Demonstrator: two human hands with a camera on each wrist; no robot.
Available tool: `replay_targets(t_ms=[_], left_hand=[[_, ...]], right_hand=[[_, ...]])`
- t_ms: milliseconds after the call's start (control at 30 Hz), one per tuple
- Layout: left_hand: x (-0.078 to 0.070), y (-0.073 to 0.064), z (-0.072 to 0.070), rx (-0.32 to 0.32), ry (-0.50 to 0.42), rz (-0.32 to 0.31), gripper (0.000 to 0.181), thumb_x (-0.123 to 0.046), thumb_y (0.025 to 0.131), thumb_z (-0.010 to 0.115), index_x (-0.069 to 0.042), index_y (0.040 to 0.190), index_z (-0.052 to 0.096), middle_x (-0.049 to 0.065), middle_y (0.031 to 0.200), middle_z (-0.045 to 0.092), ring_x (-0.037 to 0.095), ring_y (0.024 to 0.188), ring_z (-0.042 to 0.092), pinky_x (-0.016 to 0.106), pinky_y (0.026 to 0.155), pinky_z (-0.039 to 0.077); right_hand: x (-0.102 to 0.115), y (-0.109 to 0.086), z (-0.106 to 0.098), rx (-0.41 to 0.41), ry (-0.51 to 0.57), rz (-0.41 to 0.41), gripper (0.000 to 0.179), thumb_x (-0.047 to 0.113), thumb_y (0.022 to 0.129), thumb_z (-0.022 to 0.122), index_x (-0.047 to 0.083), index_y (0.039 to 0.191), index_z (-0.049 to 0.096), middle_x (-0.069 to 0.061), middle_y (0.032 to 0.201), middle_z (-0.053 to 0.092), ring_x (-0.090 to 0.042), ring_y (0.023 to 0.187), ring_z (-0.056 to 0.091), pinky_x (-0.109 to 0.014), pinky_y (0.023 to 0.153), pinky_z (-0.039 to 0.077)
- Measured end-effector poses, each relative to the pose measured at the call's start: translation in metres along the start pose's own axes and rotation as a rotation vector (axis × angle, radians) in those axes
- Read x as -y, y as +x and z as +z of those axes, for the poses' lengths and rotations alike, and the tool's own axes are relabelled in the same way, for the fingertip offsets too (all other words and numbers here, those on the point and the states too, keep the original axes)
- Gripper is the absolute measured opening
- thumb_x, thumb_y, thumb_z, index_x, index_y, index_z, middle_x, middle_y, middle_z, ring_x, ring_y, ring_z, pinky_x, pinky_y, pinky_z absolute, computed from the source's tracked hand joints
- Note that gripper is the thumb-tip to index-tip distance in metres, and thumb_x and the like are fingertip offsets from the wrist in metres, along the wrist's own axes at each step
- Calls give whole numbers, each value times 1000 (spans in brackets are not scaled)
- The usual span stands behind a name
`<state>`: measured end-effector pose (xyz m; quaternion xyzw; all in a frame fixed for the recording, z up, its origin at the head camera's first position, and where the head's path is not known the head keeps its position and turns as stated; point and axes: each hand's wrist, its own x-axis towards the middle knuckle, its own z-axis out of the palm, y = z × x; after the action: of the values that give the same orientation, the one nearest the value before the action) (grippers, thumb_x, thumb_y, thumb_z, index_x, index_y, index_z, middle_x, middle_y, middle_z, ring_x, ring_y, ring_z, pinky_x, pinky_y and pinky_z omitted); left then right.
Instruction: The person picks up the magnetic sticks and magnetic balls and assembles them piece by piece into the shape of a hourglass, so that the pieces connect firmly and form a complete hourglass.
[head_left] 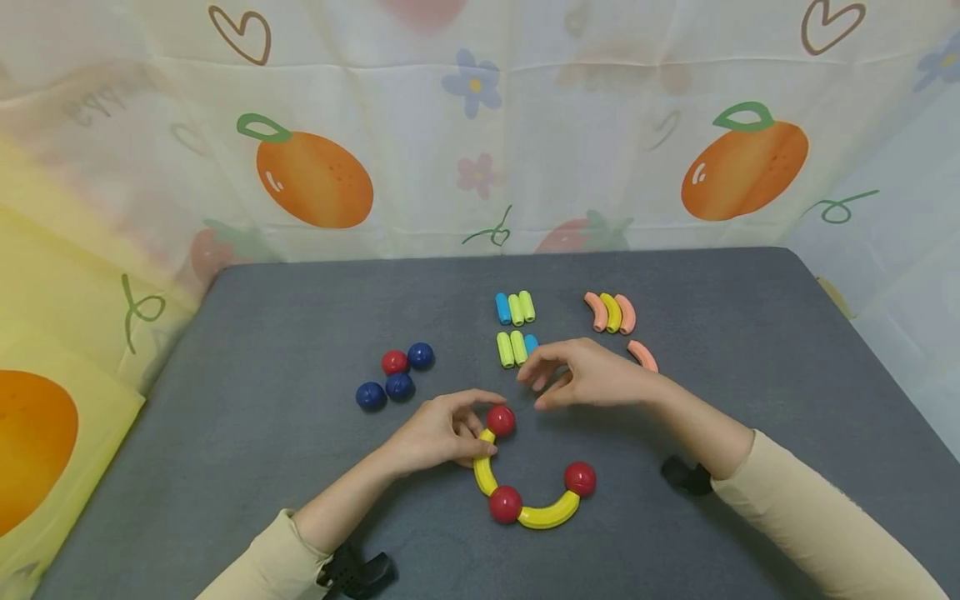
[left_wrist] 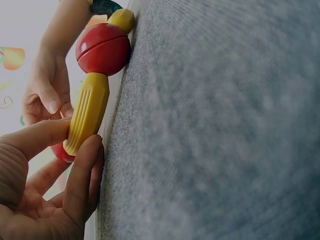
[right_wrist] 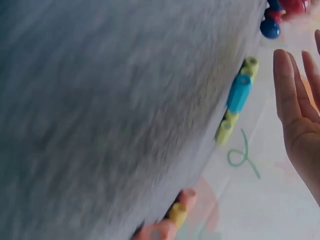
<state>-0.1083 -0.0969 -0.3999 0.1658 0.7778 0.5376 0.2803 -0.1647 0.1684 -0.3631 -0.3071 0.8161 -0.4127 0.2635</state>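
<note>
"From where we stand, how does the right hand (right_wrist: 302, 132) look at the wrist camera?"

"Held at three o'clock, its fingers (right_wrist: 284, 85) extended toward twelve, apart from the colored pieces."

"And nearest it?"

"A blue piece (right_wrist: 239, 94) lies among yellow-green pieces (right_wrist: 224, 131) between two and three, along a gray tabletop (right_wrist: 100, 110) that blurs from seven round to twelve."

"I see balls, too."

"A blue ball (right_wrist: 270, 28) sits between one and two, a red ball (right_wrist: 296, 5) cropped just above."

"Down at six?"

"A yellow piece (right_wrist: 177, 215) between peach pieces (right_wrist: 188, 198); toward four, a green looped line (right_wrist: 246, 145) marks pale cloth (right_wrist: 270, 205)."
</note>
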Motion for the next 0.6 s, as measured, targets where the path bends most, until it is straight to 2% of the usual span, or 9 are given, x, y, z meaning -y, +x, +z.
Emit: replay_targets(t_ms=[167,433,600], left_hand=[[0,0,1,7,-1,1,52,-10,83,77,-12,131,58,10,83,68,9,64,67,32,63,61],[1,-2,0,9,2,4,49,-8,84,77,-10,128,56,11,90,68,8,68,68,31,63,61],[1,-2,0,-12,30,3,41,-11,86,74,-8,124,58,8,84,66,9,66,65,30,63,60]], right_hand=[[-6,-12,-15,-69,-14,12,37,20,87,76,8,120,65,-11,120,68,-22,107,65,-30,86,59],[-16,-35,-36,-200,-78,49,34,23,88,75,9,118,67,-11,117,69,-11,100,68,-24,84,58],[-25,-49,-46,-269,-144,95,31,25,89,73,11,117,68,-8,115,72,-4,96,67,-29,88,56]])
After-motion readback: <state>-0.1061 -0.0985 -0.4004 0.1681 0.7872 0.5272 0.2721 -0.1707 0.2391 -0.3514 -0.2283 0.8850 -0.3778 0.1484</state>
